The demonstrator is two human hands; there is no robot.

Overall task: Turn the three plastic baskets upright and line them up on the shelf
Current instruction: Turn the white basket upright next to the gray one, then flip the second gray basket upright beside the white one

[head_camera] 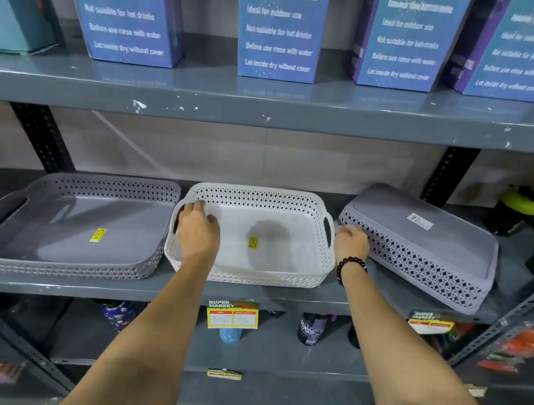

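Three perforated plastic baskets sit on the grey middle shelf (367, 286). The grey basket (82, 220) at left stands upright. The white basket (274, 238) in the middle is upright too, and my left hand (198, 226) grips its left handle. At right a grey basket (425, 247) lies upside down, its flat bottom with a white label facing up. My right hand (351, 242), a dark bead bracelet on its wrist, holds that basket's left end, next to the white basket's right handle.
Blue boxes (282, 20) line the shelf above. Black bottles with green lids (521, 209) stand right of the overturned basket. Price tags (232, 315) hang on the shelf edge, with bottles on the shelf below. A dark upright post (450, 174) rises behind the right basket.
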